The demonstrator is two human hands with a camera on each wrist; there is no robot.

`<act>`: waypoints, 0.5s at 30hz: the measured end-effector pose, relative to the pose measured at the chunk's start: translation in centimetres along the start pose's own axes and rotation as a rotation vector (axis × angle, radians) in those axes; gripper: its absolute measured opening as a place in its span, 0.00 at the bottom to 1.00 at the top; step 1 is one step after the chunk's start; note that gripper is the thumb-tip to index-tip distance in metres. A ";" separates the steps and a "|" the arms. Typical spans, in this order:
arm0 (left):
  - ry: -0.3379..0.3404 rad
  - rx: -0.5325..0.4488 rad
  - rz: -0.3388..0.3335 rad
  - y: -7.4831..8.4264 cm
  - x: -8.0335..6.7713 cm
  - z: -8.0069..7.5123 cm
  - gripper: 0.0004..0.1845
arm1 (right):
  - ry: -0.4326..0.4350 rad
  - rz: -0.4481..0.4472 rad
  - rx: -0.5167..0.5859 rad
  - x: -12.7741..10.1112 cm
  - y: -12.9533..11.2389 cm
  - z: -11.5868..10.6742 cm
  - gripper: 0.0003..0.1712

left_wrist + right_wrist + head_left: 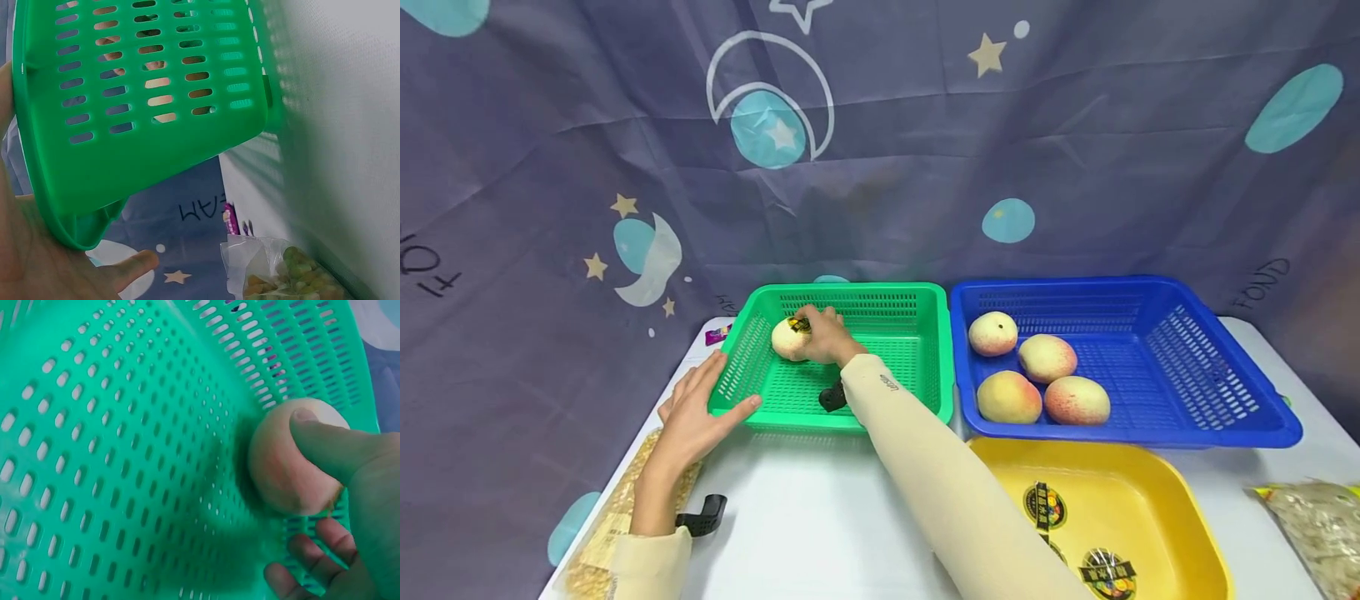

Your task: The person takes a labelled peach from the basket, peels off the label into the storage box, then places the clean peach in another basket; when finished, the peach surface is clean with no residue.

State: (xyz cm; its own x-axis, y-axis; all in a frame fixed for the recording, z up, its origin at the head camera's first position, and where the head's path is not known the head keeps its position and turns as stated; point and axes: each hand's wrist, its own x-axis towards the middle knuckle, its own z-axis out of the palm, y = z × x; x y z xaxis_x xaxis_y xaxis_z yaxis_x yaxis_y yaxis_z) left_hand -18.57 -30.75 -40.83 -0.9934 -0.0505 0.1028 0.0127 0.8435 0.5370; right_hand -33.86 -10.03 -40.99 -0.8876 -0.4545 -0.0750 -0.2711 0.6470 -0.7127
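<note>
In the head view my right hand (pixel 824 335) holds a pale peach (pixel 787 342) at the left end of the green basket (pixel 947 358). A black and gold sticker (pixel 800 325) shows on the peach at the fingertips. The right wrist view shows the thumb on the side of the peach (pixel 287 469), with several fingers bent loosely below it. My left hand (pixel 692 417) rests at the basket's front left corner, fingers spread and fairly straight. Part of that hand (pixel 50 256) shows against the green rim in the left wrist view.
A blue basket (pixel 1195 435) with several peaches stands at the right. In front of it, a yellow tray (pixel 1127 475) holds black and gold stickers (pixel 1107 573). Filled clear bags (pixel 598 546) lie at both table sides; a small purple packet (pixel 717 336) lies behind my left hand.
</note>
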 end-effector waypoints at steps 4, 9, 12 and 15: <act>0.000 0.007 0.000 -0.1 0.0 0.0 0.53 | 0.001 -0.014 0.011 0.3 -0.2 0.2 0.37; -0.003 0.003 0.000 -0.1 0.1 0.0 0.53 | -0.038 -0.023 0.078 0.6 -0.1 0.3 0.36; -0.004 0.002 0.000 -0.2 0.1 0.1 0.53 | -0.043 -0.024 0.110 0.8 0.0 0.5 0.35; -0.006 0.001 0.000 -0.2 0.1 0.2 0.53 | -0.044 -0.012 0.125 1.0 0.0 0.6 0.33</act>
State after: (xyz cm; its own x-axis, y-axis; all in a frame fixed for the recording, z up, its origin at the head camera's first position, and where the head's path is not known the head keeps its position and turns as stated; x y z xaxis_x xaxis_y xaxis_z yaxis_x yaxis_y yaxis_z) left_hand -18.69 -30.80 -41.14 -0.9941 -0.0473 0.0980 0.0127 0.8440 0.5362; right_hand -34.56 -10.83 -41.49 -0.8666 -0.4900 -0.0946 -0.2308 0.5615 -0.7946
